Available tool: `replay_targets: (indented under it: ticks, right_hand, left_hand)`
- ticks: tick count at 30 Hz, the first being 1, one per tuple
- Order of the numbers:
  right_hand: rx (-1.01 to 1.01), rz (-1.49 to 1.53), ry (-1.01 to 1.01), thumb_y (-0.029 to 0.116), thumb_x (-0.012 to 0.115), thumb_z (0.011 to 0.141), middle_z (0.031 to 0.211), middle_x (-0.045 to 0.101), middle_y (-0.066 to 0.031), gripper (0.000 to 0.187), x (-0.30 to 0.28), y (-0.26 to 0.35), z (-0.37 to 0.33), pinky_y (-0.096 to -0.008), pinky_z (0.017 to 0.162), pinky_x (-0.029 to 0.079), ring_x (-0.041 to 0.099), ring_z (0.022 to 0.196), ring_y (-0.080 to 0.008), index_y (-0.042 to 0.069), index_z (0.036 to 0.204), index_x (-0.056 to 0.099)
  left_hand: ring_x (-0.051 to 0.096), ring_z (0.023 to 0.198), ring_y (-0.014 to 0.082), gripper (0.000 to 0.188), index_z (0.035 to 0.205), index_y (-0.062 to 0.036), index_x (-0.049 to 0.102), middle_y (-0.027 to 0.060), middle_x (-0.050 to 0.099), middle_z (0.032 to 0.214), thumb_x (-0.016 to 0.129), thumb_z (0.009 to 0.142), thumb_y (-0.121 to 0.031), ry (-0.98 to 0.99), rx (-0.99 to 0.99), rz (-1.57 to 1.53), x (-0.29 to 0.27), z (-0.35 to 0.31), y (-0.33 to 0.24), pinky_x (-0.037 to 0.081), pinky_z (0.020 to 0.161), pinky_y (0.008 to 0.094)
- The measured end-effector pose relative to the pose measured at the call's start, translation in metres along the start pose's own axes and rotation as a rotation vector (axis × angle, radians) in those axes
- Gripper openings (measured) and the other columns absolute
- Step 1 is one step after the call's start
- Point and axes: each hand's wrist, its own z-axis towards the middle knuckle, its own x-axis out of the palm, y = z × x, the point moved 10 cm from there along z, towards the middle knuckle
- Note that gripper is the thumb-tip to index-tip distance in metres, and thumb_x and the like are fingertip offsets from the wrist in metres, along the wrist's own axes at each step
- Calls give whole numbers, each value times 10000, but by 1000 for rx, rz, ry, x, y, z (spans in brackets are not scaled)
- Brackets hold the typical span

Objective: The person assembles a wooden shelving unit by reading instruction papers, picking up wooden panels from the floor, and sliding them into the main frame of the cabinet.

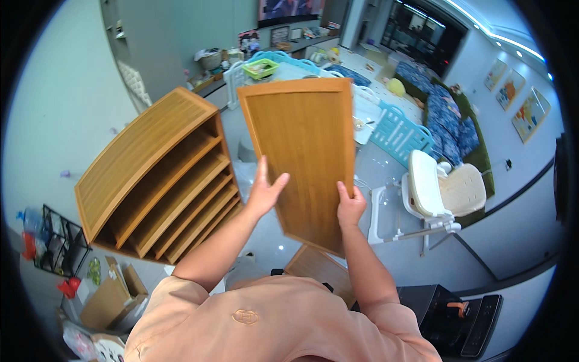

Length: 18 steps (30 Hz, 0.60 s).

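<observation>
Upright in front of me is a framed wooden panel (304, 133), honey-brown with a lighter border. My left hand (265, 192) holds its left edge, thumb laid across the front face and another finger pointing up along the edge. On the right edge, my right hand (351, 206) grips lower down, thumb in front; the fingers behind the board are hidden. To the left stands a wooden cabinet (148, 154) of matching colour, with several open shelf slots facing my side. Another wooden panel (325, 274) lies low near my body, partly covered by my shirt.
A white high chair (425, 184) stands at the right. Behind the panel runs a blue and white play fence (401, 133). An opened cardboard box (114, 295) and a black rack (63, 241) are at the lower left. A black appliance (446, 320) sits at the lower right.
</observation>
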Motion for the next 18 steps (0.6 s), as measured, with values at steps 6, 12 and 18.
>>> replay_targets:
  ticks: [6, 12, 18]
  right_hand:
    - [-618, -213, 144, 137, 721, 643, 681, 585, -62, 152, 78, 64, -65, -318, 559, 444, 560, 621, -230, 60, 700, 603]
    - [-790, -257, 212, 104, 718, 624, 680, 568, -39, 157, 116, 82, -104, -324, 557, 444, 553, 648, -230, 86, 695, 580]
    - [-739, -421, 448, 158, 725, 631, 751, 568, -50, 205, 149, 59, -156, -323, 606, 450, 558, 726, -229, 86, 764, 587]
  left_hand:
    - [404, 1119, 259, 925, 1357, -8, 7, 179, 366, 1265, 639, 777, -355, -106, -239, -656, -29, -21, -53, 371, 885, 335]
    - [545, 900, 209, 528, 1165, -9, 338, 122, 512, 990, 593, 795, -285, -302, -238, -547, -91, -28, -8, 499, 668, 367]
    - [609, 744, 195, 270, 1026, 32, 477, 144, 578, 912, 464, 783, -84, -147, -447, -493, -108, -55, 48, 523, 554, 296]
